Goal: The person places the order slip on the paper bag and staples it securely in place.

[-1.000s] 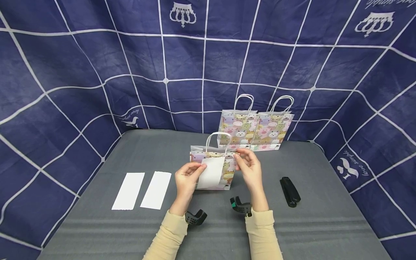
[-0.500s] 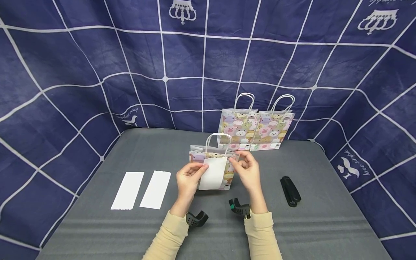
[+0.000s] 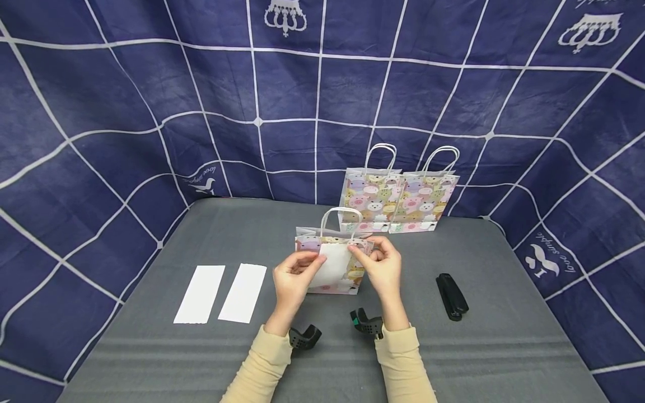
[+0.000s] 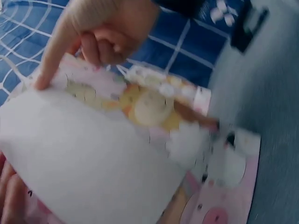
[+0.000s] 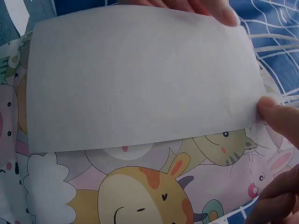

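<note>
Behind your work hangs a blue cloth (image 3: 287, 89) with a white grid, and below it spreads your grey table (image 3: 332, 369). Your cream sleeves, the left one (image 3: 259, 364) and the right one (image 3: 405, 364), come in over its near edge.

Two animal-print bags stand side by side at the back of the table, near the cloth: the left rear bag (image 3: 372, 197) and the right rear bag (image 3: 425, 200). In front of them, closer to you, stands the front bag (image 3: 355, 273), with the same print and its white handle (image 3: 342, 209) up.

Both your hands are at this bag, thumbs toward you. Your left hand (image 3: 291, 279) is closed to a pinch on the upper left edge of the held slip (image 3: 332, 264), a white piece over the bag's front face. Your right hand (image 3: 385, 268) sets its thumb on that piece's upper right corner, at the bag's rim, its other fingers curled; what its index fingertip grips is hidden from you. You can't tell whether the slip touches the bag all along.

To your left lie two more white pieces, just beside each other: the outer slip (image 3: 199, 294) and the inner slip (image 3: 243, 293). To your right, well apart from the bags, lies a black stapler (image 3: 452, 296). Smallest are the dark mounts (image 3: 305, 337) at your wrists.
</note>
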A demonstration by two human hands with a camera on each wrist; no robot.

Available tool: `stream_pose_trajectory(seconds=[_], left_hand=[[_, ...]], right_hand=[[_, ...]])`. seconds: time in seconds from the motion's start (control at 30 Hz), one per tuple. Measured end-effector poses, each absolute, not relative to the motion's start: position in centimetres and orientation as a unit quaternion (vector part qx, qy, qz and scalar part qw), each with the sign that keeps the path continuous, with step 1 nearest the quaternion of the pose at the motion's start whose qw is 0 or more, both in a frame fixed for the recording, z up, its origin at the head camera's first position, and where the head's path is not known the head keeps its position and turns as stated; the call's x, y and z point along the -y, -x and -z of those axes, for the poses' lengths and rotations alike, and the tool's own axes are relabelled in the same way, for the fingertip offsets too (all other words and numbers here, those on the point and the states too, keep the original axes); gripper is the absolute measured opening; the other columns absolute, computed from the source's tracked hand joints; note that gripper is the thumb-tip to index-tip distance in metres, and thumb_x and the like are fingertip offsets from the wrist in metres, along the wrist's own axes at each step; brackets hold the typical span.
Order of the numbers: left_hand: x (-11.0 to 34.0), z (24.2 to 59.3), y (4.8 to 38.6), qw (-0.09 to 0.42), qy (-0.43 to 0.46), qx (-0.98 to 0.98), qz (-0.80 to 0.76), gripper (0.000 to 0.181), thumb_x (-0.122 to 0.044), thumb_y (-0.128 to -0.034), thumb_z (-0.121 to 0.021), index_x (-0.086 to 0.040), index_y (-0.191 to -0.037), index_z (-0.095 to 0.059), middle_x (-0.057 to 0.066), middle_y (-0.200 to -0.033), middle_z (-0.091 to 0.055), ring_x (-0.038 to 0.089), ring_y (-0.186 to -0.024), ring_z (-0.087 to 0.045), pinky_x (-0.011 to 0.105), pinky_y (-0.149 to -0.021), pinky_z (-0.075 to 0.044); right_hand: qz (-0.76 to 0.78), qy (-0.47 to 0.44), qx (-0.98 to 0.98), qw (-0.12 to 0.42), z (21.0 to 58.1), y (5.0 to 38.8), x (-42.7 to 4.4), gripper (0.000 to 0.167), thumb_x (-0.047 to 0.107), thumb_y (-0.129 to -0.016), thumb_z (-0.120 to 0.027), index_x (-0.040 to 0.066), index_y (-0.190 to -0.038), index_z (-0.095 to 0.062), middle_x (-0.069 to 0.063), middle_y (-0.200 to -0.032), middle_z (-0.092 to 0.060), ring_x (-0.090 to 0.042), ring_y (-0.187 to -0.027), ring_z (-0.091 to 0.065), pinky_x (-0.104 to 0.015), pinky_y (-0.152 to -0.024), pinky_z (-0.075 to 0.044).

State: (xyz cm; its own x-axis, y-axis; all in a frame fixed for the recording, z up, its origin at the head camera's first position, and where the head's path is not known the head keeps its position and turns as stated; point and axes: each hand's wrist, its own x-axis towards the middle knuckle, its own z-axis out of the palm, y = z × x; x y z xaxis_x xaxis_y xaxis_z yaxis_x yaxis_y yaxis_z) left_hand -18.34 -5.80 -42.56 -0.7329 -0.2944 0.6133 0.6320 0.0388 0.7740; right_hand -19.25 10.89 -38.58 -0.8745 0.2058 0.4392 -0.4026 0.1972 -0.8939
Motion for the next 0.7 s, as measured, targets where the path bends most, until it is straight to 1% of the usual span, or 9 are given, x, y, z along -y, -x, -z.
stream_pose_trajectory(seconds=[0.07, 0.13, 0.23, 0.33, 0.4, 0.47, 0.57, 0.63, 0.7], left_hand=[[6.1, 42.0, 18.1, 0.401, 0.13, 0.649, 0.634, 0.015, 0.011, -0.0663, -0.078, 0.007, -0.074, -0.066, 0.017, -0.064, -0.064, 0.007, -0.057, -0.057, 0.019, -0.051, -0.046], [6.4, 41.7, 18.1, 0.457, 0.116, 0.652, 0.594, 0.018, 0.011, -0.0625, -0.08, 0.006, -0.07, -0.064, 0.015, -0.061, -0.06, 0.013, -0.054, -0.052, 0.022, -0.05, -0.041], [6.7, 41.6, 18.3, 0.485, 0.098, 0.653, 0.573, 0.027, 0.01, -0.0599, -0.082, 0.01, -0.077, -0.061, 0.021, -0.073, -0.058, 0.028, -0.066, -0.05, 0.034, -0.06, -0.04], [7.0, 41.6, 18.4, 0.431, 0.093, 0.67, 0.597, 0.05, 0.006, -0.0631, -0.082, 0.015, -0.105, -0.055, 0.028, -0.104, -0.056, 0.037, -0.096, -0.051, 0.043, -0.083, -0.04], [7.2, 41.6, 18.4, 0.361, 0.093, 0.684, 0.626, 0.068, 0.003, -0.0678, -0.079, 0.013, -0.125, -0.044, 0.027, -0.126, -0.049, 0.037, -0.118, -0.044, 0.048, -0.098, -0.033], [7.3, 41.6, 18.3, 0.286, 0.089, 0.694, 0.655, 0.08, 0.002, -0.0726, -0.076, 0.008, -0.138, -0.032, 0.026, -0.138, -0.04, 0.035, -0.13, -0.035, 0.051, -0.107, -0.022], [7.5, 41.6, 18.4, 0.217, 0.079, 0.695, 0.68, 0.078, 0.001, -0.0766, -0.073, 0.005, -0.141, -0.03, 0.026, -0.138, -0.041, 0.034, -0.13, -0.035, 0.048, -0.109, -0.018], [7.5, 41.7, 18.5, 0.208, 0.077, 0.693, 0.686, 0.068, 0.002, -0.0774, -0.072, 0.006, -0.136, -0.039, 0.026, -0.128, -0.049, 0.033, -0.121, -0.044, 0.046, -0.106, -0.026], [7.6, 41.8, 18.6, 0.217, 0.076, 0.689, 0.687, 0.054, 0.003, -0.077, -0.073, 0.008, -0.126, -0.049, 0.022, -0.115, -0.057, 0.029, -0.109, -0.051, 0.04, -0.099, -0.035]], right_hand=[[-0.628, -0.069, 0.736, 0.244, 38.6, 19.2, -10.9, 0.026, 0.0, -0.073, -0.079, -0.007, -0.09, -0.062, 0.001, -0.047, -0.034, 0.002, -0.04, -0.025, -0.016, -0.04, -0.019], [-0.624, -0.07, 0.738, 0.247, 38.6, 19.2, -10.9, 0.025, 0.0, -0.073, -0.079, -0.007, -0.09, -0.062, 0.001, -0.047, -0.033, 0.003, -0.04, -0.024, -0.016, -0.04, -0.019], [-0.621, -0.072, 0.74, 0.249, 38.5, 19.2, -10.9, 0.025, 0.0, -0.073, -0.079, -0.007, -0.09, -0.062, 0.0, -0.047, -0.033, 0.003, -0.04, -0.024, -0.016, -0.041, -0.018], [-0.618, -0.071, 0.742, 0.25, 38.4, 19.2, -10.9, 0.025, 0.001, -0.073, -0.079, -0.007, -0.089, -0.062, 0.001, -0.047, -0.032, 0.003, -0.041, -0.023, -0.016, -0.041, -0.018], [-0.616, -0.072, 0.743, 0.252, 38.4, 19.1, -10.8, 0.025, 0.001, -0.073, -0.079, -0.007, -0.089, -0.062, 0.0, -0.047, -0.033, 0.003, -0.041, -0.024, -0.016, -0.041, -0.019], [-0.613, -0.073, 0.745, 0.253, 38.4, 19.1, -10.8, 0.025, 0.001, -0.073, -0.079, -0.006, -0.088, -0.062, 0.0, -0.047, -0.033, 0.004, -0.04, -0.024, -0.016, -0.04, -0.019], [-0.61, -0.075, 0.746, 0.254, 38.4, 19.1, -10.8, 0.024, 0.001, -0.072, -0.079, -0.006, -0.087, -0.061, -0.002, -0.047, -0.034, 0.005, -0.04, -0.024, -0.016, -0.04, -0.019], [-0.61, -0.078, 0.747, 0.254, 38.3, 19.0, -10.8, 0.024, 0.001, -0.072, -0.079, -0.006, -0.086, -0.061, -0.003, -0.047, -0.034, 0.004, -0.04, -0.024, -0.016, -0.04, -0.019], [-0.611, -0.081, 0.745, 0.254, 38.3, 19.0, -10.8, 0.024, 0.0, -0.072, -0.079, -0.007, -0.085, -0.06, -0.003, -0.047, -0.035, 0.003, -0.041, -0.025, -0.016, -0.041, -0.02]])
